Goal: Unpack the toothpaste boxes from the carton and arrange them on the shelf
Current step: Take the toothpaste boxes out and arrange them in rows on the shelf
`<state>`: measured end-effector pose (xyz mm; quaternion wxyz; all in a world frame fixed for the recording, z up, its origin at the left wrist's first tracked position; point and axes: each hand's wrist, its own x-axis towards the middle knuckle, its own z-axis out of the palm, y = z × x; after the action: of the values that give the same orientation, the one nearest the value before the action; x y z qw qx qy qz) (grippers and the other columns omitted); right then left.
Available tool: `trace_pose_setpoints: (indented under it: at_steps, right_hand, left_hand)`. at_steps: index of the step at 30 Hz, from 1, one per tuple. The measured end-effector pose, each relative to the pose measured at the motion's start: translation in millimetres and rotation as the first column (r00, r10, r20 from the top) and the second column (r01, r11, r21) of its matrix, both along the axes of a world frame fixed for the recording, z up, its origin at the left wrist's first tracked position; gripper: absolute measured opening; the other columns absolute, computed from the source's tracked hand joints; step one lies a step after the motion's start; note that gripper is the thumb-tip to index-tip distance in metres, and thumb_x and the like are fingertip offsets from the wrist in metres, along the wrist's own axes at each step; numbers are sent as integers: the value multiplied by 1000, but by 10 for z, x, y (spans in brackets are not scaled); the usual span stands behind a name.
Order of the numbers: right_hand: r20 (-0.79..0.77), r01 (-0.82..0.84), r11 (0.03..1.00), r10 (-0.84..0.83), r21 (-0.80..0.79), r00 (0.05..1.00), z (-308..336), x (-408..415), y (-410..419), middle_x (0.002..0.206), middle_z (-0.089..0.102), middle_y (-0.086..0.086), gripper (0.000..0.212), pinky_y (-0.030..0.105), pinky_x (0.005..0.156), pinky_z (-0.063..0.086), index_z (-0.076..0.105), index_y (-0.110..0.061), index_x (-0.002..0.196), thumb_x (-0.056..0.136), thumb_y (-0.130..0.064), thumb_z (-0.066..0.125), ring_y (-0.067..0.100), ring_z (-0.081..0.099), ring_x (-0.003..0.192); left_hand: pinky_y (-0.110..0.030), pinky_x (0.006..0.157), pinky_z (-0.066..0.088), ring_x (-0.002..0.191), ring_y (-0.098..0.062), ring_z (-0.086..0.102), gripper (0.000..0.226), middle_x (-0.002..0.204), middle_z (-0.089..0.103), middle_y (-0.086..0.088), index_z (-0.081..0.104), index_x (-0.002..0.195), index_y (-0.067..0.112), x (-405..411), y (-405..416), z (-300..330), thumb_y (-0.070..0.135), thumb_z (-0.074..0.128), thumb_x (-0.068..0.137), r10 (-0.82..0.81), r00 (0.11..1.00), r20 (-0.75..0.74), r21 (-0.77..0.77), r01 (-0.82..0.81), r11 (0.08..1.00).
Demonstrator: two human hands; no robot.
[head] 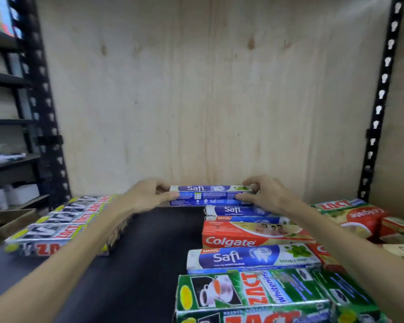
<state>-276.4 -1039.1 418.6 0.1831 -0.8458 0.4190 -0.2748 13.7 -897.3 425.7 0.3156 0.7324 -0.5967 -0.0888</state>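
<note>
Gripping a Safi box [210, 195], apparently stacked: left hand [147, 194], right hand [264, 194].

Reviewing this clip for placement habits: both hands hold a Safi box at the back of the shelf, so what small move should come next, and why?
Probably lower the Safi box onto the Safi stack and release: left hand and right hand grip its ends just above.

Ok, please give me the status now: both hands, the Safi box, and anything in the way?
Left hand and right hand grip the ends of the Safi box. Box at shelf back, above another Safi box. Nothing in the way.
</note>
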Motion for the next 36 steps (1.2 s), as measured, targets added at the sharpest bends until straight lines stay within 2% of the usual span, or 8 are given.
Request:
trace_pose_setpoints:
  at_steps: [4, 8, 12, 15, 19, 24, 29, 36]
  right_hand:
    - [-32, -53, 997, 52, -47, 998, 52, 468, 89, 87, 67, -4, 52, 18, 57, 38, 69, -13, 113, 80, -51, 79, 12, 63, 80]
    - [-44, -58, 993, 54, -104, 998, 45, 816, 118, 79, 67, 0, 43, 29, 64, 48, 69, -11, 93, 78, -50, 82, 18, 65, 77]
    - [-1, -47, 995, 47, -93, 999, 13, 959, 72, 81, 73, 3, 45, 38, 74, 58, 74, -13, 94, 72, -50, 86, 19, 70, 76]
    - [62, -50, 998, 51, -23, 997, -60, 977, 34, 79, 73, -3, 52, 34, 72, 58, 74, -18, 97, 63, -53, 90, 14, 70, 74]
    - [38, -13, 1000, 13, 4, 999, -124, 943, 24, 83, 73, -9, 56, 40, 87, 56, 74, -24, 96, 55, -59, 91, 11, 70, 81]
    - [-21, 29, 999, -29, -17, 999, -86, 914, 13, 83, 73, -17, 52, 46, 99, 48, 73, -32, 91, 55, -66, 87, 8, 68, 89]
    - [-68, 54, 998, -57, -37, 996, -83, 934, 20, 93, 74, -13, 46, 45, 100, 47, 75, -30, 93, 62, -62, 86, 13, 67, 95]
    - [-1, -13, 997, 13, -73, 1000, -119, 959, 78, 93, 75, -10, 54, 43, 103, 45, 66, -25, 109, 67, -50, 88, 11, 67, 98]
  left_hand:
    - [-30, 90, 49, 95, -10, 67, 26, 98, 74, 9, 71, 98, 25, 489, 178, 65, 49, 70, 87, 79, 995, 61, 3, -79, 997]
    - [-23, 71, 49, 77, -7, 65, 6, 93, 73, 3, 67, 100, 23, 733, 214, -55, 27, 66, 96, 58, 998, 0, -20, -58, 998]
    - [-26, 87, 50, 96, -10, 69, 15, 105, 74, 5, 69, 111, 22, 864, 147, -148, 24, 63, 97, 38, 999, 15, -42, -38, 998]
    - [-25, 84, 48, 91, -7, 66, 19, 104, 73, 6, 70, 114, 20, 885, 166, -163, 23, 65, 96, 63, 998, 10, -92, -62, 994]
    - [-14, 73, 45, 88, -3, 67, 16, 96, 75, 7, 72, 105, 22, 866, 163, -218, 20, 73, 90, 95, 995, -28, -154, -98, 983]
    - [-17, 71, 45, 86, -2, 68, 19, 92, 75, 10, 74, 100, 24, 831, 177, -232, 28, 80, 83, 161, 987, -12, -168, -160, 973]
    - [-25, 86, 47, 95, -9, 67, 25, 95, 73, 11, 74, 103, 24, 758, 111, -248, 29, 83, 79, 195, 972, 127, -156, -175, 972]
    - [-30, 87, 54, 89, -9, 67, 36, 90, 70, 9, 70, 101, 19, 774, 120, -254, 29, 89, 73, 229, 970, 78, -164, -214, 963]
